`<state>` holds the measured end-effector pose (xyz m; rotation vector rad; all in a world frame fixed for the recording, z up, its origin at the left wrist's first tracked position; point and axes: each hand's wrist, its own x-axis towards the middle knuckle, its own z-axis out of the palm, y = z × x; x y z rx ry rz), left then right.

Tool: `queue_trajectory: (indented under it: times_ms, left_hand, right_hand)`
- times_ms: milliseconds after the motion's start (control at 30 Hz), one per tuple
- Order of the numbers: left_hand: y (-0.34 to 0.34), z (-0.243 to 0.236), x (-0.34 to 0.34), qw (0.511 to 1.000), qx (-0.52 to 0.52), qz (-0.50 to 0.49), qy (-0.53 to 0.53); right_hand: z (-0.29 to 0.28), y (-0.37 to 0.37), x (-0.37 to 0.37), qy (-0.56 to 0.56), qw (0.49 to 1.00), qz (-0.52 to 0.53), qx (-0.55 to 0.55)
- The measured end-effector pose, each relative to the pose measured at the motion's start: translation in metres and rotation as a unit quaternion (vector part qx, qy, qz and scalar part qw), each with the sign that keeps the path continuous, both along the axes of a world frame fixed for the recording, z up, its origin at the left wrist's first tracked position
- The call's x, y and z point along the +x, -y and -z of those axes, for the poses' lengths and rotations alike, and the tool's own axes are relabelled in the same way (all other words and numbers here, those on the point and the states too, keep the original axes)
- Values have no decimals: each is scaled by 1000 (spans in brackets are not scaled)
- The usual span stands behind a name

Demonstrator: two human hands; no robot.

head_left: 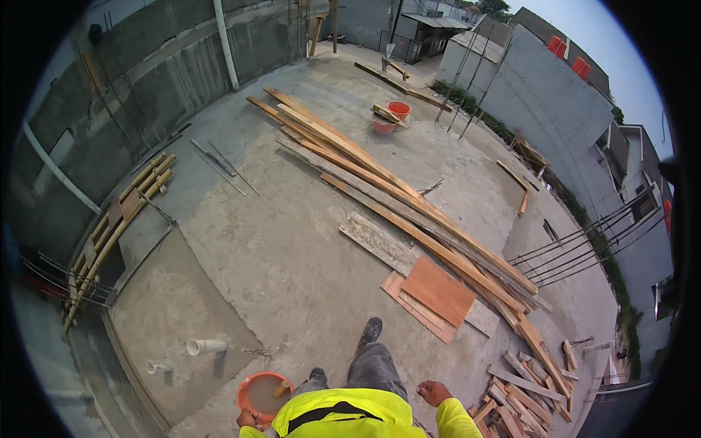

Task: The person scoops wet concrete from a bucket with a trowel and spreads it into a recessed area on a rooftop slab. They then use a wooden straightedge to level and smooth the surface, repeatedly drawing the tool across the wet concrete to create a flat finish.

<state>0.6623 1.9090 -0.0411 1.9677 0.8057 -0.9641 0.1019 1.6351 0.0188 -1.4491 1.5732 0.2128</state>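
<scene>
My left hand (247,419) is at the lower edge of the view, closed at the rim of an orange-red bucket (249,381). Grey stuff lies inside the bucket, along with a small tan piece that I cannot make out. My yellow vest covers part of the near side. Out to the right of my body, my right hand (435,393) has its fingers curled in, with nothing seen in them. Under my feet is a grey concrete slab (241,270).
Long timber planks (380,179) cross the slab diagonally, with a reddish board (438,290) beside them. Wood offcuts (522,394) are heaped at right. Pipe stubs (206,347) rise at left, near bamboo poles (120,219). Rebar (584,241) juts out at the right edge.
</scene>
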Motion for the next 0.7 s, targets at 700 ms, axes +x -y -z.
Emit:
queue_trajectory:
  times_ms: [700]
  left_hand:
    - [400, -20, 1, 981, 67, -170, 65]
  right_hand:
    - [-21, 520, 31, 86, 993, 25, -77]
